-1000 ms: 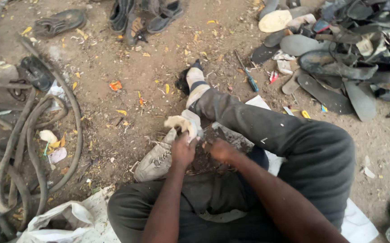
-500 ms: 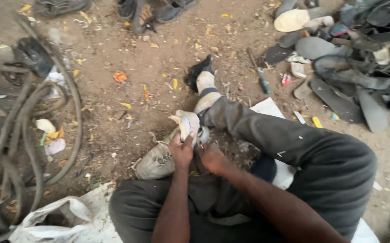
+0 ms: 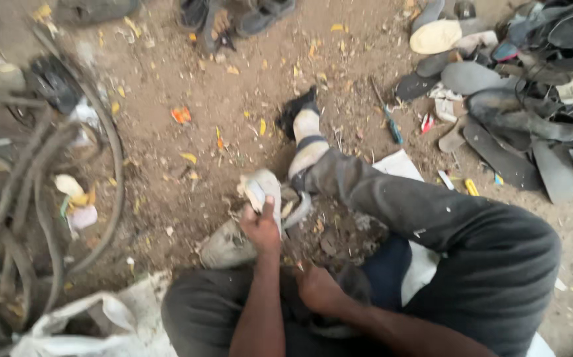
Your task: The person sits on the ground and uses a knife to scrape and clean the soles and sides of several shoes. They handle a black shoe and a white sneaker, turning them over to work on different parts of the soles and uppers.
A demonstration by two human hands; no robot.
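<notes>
While seated on littered dirt, steadies a worn pale shoe [image 3: 226,246] on the ground before the lap, left hand [image 3: 260,228] wrapped round its upper end, right hand [image 3: 316,291] curled nearby, grip unclear; seemingly mid-handling, firmer bracing likely needed.

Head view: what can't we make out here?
- Right hand: fingers curl down into the lap; any contents hidden.
- Shoe under the left hand: motion blur hides detail.
- Pile of soles: cut off by the right edge.
</notes>
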